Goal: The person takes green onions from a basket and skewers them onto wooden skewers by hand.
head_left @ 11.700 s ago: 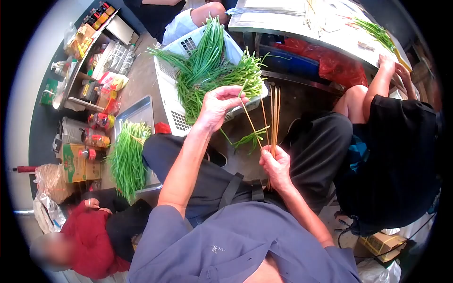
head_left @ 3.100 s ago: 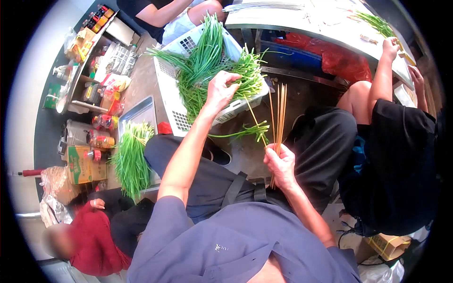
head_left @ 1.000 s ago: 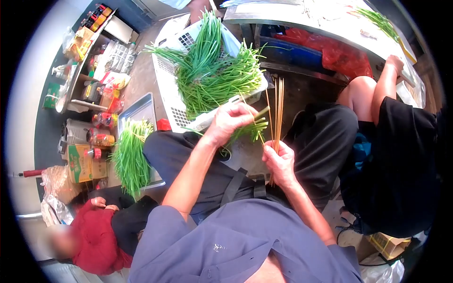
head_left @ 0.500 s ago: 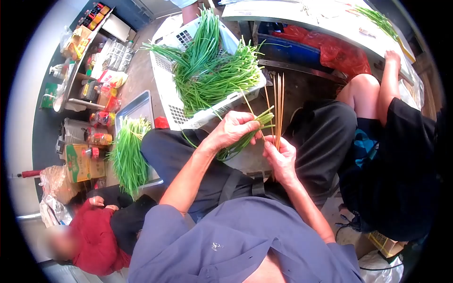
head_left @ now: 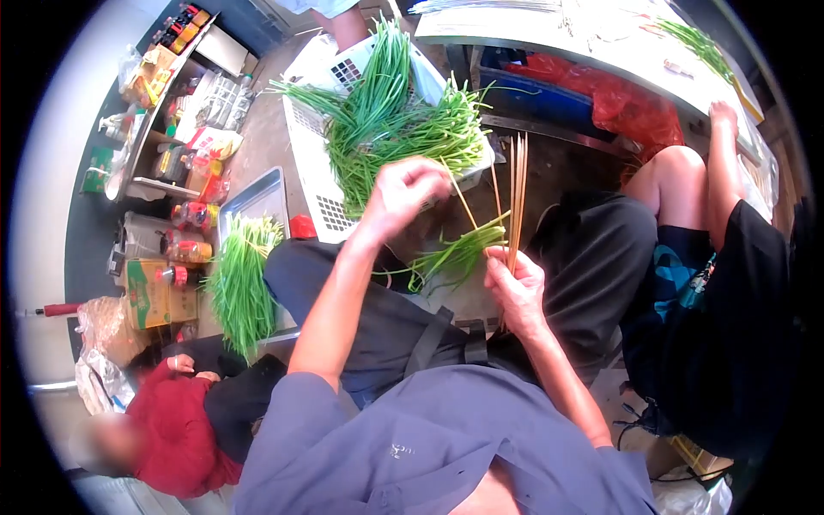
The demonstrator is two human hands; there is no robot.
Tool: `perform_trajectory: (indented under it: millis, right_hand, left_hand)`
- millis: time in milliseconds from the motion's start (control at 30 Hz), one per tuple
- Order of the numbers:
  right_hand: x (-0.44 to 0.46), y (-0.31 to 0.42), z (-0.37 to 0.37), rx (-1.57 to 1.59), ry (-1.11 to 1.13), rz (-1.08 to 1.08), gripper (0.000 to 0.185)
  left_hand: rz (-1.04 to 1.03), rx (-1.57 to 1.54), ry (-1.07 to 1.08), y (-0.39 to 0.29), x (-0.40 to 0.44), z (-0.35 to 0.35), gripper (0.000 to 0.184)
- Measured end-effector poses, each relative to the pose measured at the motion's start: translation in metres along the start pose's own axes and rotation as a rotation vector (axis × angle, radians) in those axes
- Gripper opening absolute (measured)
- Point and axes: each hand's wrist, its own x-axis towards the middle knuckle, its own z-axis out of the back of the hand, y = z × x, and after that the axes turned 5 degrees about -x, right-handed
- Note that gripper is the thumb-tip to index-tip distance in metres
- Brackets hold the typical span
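Note:
My right hand (head_left: 517, 287) is closed around several thin bamboo skewers (head_left: 518, 193) that stand nearly upright above it. Just over its fingertips, a small bunch of folded green chives (head_left: 459, 251) hangs out to the left, with a skewer leaning up and left from it. My left hand (head_left: 403, 196) is raised beside that leaning skewer, apart from the bunch. Its fingers are curled and smeared by motion, so what they hold, if anything, does not show.
Ahead stands a white plastic basket (head_left: 330, 215) heaped with loose chives (head_left: 403, 142). Skewered chives (head_left: 245, 283) lie on a metal tray (head_left: 276, 193) at left, near shelves of bottles. A worktable (head_left: 515, 26) is at upper right. People sit on both sides.
My left hand has let go of the chive bunch and moved up and left. The bunch now hangs by my right hand, which keeps its hold on the skewers. The view has shifted slightly.

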Motion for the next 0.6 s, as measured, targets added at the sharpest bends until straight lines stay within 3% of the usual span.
perform_trajectory:
  millis: [33, 100, 133, 333, 400, 467, 600]
  right_hand:
    - [0.000, -0.002, 0.001, 0.001, 0.004, -0.001, 0.018]
    - [-0.001, -0.006, 0.004, 0.004, 0.000, -0.034, 0.018]
    - [-0.002, -0.007, 0.004, 0.004, -0.002, -0.030, 0.018]
    - [-0.006, -0.008, 0.009, -0.012, -0.047, -0.016, 0.018]
    - [-0.006, -0.008, 0.011, -0.018, -0.047, -0.028, 0.018]
    - [-0.004, -0.009, 0.011, -0.023, -0.043, -0.035, 0.018]
    - [-0.004, -0.012, 0.011, -0.028, -0.043, -0.029, 0.018]
  left_hand:
    - [-0.062, 0.055, -0.158, 0.016, 0.016, 0.010, 0.010]
    - [-0.093, 0.362, -0.263, 0.044, 0.047, 0.031, 0.016]
    - [-0.188, 0.436, -0.254, 0.057, 0.058, 0.037, 0.019]
    - [-0.161, 0.595, 0.025, 0.075, 0.085, 0.041, 0.022]
    - [-0.137, 0.601, 0.033, 0.076, 0.084, 0.041, 0.018]
    - [-0.266, 0.632, -0.019, 0.076, 0.084, 0.044, 0.016]
    - [-0.157, 0.312, -0.137, 0.057, 0.071, 0.054, 0.009]
